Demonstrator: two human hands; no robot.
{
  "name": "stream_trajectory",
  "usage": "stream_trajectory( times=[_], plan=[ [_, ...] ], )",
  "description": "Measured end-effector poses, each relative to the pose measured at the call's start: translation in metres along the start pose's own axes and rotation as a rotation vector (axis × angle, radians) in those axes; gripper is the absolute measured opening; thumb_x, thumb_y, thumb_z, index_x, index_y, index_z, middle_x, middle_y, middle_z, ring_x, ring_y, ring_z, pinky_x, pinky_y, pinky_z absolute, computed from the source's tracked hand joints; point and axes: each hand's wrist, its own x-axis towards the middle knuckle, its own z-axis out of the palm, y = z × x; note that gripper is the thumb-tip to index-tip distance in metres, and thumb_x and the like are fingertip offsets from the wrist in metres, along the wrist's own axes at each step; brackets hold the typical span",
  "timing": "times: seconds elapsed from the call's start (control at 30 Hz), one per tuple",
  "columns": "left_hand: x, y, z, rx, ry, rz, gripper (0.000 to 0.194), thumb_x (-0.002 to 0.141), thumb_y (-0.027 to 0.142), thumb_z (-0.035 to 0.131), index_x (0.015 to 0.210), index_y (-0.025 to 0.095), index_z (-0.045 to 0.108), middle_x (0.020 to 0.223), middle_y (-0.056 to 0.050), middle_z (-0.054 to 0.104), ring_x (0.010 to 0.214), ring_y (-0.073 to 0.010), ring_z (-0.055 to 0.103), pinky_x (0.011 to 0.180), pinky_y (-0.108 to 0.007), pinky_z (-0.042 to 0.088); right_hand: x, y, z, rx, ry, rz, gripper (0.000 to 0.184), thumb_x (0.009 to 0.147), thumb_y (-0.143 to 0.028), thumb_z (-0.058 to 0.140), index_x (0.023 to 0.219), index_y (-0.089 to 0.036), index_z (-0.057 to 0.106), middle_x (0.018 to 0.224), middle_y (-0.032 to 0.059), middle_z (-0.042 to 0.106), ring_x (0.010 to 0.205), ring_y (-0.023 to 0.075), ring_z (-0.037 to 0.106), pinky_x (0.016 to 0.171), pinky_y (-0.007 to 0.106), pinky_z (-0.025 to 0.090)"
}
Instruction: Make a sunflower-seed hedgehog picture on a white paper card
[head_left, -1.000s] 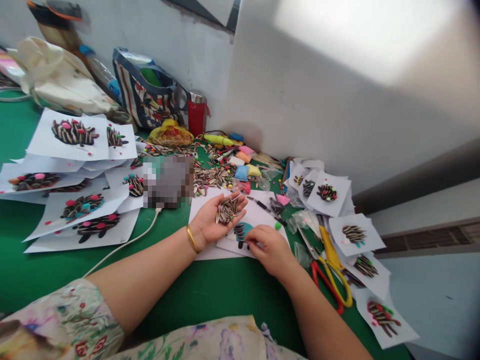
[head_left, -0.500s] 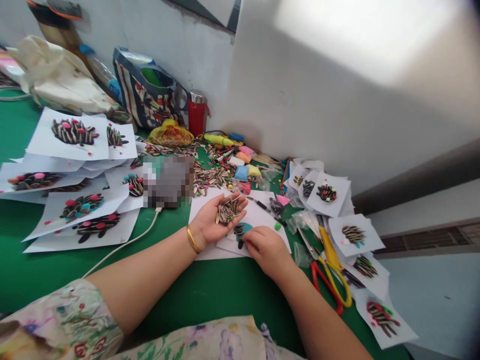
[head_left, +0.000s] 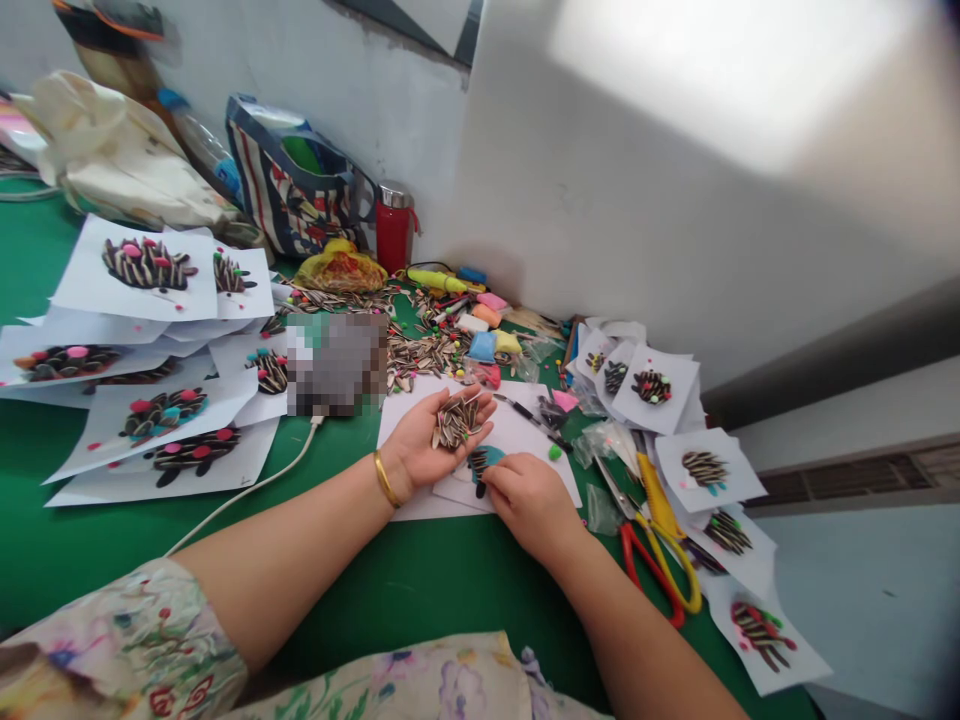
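Note:
My left hand (head_left: 420, 445) lies palm up over the green table (head_left: 420, 580), cupping a small heap of striped sunflower seeds (head_left: 455, 422). A gold bangle (head_left: 385, 479) circles that wrist. My right hand (head_left: 529, 500) rests knuckles up on a white paper sheet (head_left: 517, 430), its fingertips pressed at a half-made seed hedgehog with a blue clay patch (head_left: 484, 462). Whether the fingers pinch a seed is hidden.
Finished seed-hedgehog sheets (head_left: 142, 265) pile at the left and others (head_left: 705, 468) at the right. Loose seeds (head_left: 420, 350), coloured clay blocks (head_left: 487, 320), a red flask (head_left: 394, 225), a striped bag (head_left: 292, 190), red and yellow scissors (head_left: 660, 560) and a white cable (head_left: 247, 490) crowd the table.
My right hand has slid a little to the left along the paper toward the blue patch. The left hand with its seeds has stayed put.

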Motion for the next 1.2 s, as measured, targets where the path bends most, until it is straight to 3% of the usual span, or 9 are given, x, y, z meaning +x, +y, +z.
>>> stream_trajectory(
  times=[0.4, 0.57, 0.7, 0.83, 0.93, 1.03, 1.13, 1.2],
  plan=[
    [-0.002, 0.000, 0.003, 0.014, 0.020, 0.010, 0.034, 0.098, 0.027, 0.037, 0.112, 0.011, 0.063, 0.108, -0.016, 0.070, 0.108, -0.0237, 0.066, 0.093, -0.041, 0.053, -0.003, 0.005, 0.001, 0.064, 0.060, -0.020, 0.013, 0.089, -0.016, 0.056, 0.087, -0.020, 0.069, 0.084, 0.0054, 0.068, 0.079, 0.0195, 0.059, 0.074, 0.031, 0.044],
    [-0.002, 0.000, 0.001, 0.001, -0.011, -0.001, 0.034, 0.098, 0.027, 0.037, 0.113, 0.012, 0.063, 0.108, -0.015, 0.070, 0.108, -0.0234, 0.066, 0.094, -0.041, 0.052, -0.004, 0.002, -0.008, 0.063, 0.101, -0.028, 0.012, 0.089, -0.024, 0.059, 0.097, -0.020, 0.068, 0.083, 0.0060, 0.067, 0.078, 0.0204, 0.058, 0.073, 0.032, 0.044],
    [-0.002, 0.000, 0.000, 0.008, -0.025, -0.005, 0.034, 0.098, 0.028, 0.037, 0.115, 0.012, 0.062, 0.109, -0.015, 0.070, 0.109, -0.0238, 0.065, 0.092, -0.040, 0.052, -0.001, -0.003, -0.017, 0.105, 0.190, 0.002, 0.014, 0.092, -0.022, 0.054, 0.094, -0.019, 0.067, 0.079, 0.0058, 0.065, 0.076, 0.0196, 0.058, 0.072, 0.032, 0.044],
    [-0.004, -0.002, 0.002, 0.019, -0.050, -0.019, 0.034, 0.098, 0.029, 0.037, 0.115, 0.013, 0.062, 0.107, -0.014, 0.070, 0.104, -0.0240, 0.067, 0.085, -0.038, 0.054, 0.012, -0.008, -0.026, 0.112, 0.175, -0.016, 0.015, 0.093, -0.021, 0.052, 0.094, -0.018, 0.067, 0.081, 0.0063, 0.066, 0.079, 0.0196, 0.058, 0.073, 0.033, 0.046],
    [-0.005, -0.002, 0.004, 0.016, -0.074, -0.049, 0.036, 0.098, 0.031, 0.036, 0.117, 0.014, 0.061, 0.103, -0.013, 0.071, 0.093, -0.0230, 0.070, 0.074, -0.034, 0.056, 0.030, -0.012, -0.033, 0.067, 0.159, -0.046, 0.017, 0.093, -0.021, 0.052, 0.100, -0.020, 0.068, 0.091, 0.0072, 0.068, 0.087, 0.0207, 0.059, 0.079, 0.034, 0.046],
    [-0.007, -0.003, 0.005, 0.014, -0.101, -0.090, 0.036, 0.098, 0.031, 0.037, 0.119, 0.015, 0.062, 0.087, -0.009, 0.073, 0.066, -0.0171, 0.069, 0.052, -0.025, 0.051, 0.053, -0.016, -0.034, -0.002, 0.118, -0.047, 0.016, 0.092, -0.024, 0.054, 0.096, -0.021, 0.070, 0.092, 0.0088, 0.067, 0.090, 0.0229, 0.059, 0.082, 0.037, 0.046],
    [-0.006, -0.003, 0.004, -0.020, -0.078, -0.116, 0.032, 0.098, 0.029, 0.040, 0.108, 0.013, 0.065, 0.066, -0.003, 0.068, 0.047, -0.0110, 0.060, 0.040, -0.018, 0.041, 0.073, -0.020, -0.030, -0.030, 0.058, -0.031, 0.014, 0.089, -0.025, 0.058, 0.091, -0.020, 0.071, 0.090, 0.0092, 0.066, 0.089, 0.0240, 0.058, 0.082, 0.037, 0.045],
    [-0.005, -0.003, 0.003, -0.029, -0.045, -0.120, 0.030, 0.097, 0.028, 0.041, 0.096, 0.012, 0.066, 0.060, -0.003, 0.065, 0.046, -0.0107, 0.059, 0.042, -0.018, 0.043, 0.082, -0.022, -0.028, -0.034, 0.028, -0.025, 0.015, 0.089, -0.024, 0.057, 0.091, -0.020, 0.071, 0.091, 0.0092, 0.066, 0.088, 0.0233, 0.058, 0.082, 0.036, 0.044]
  ],
)
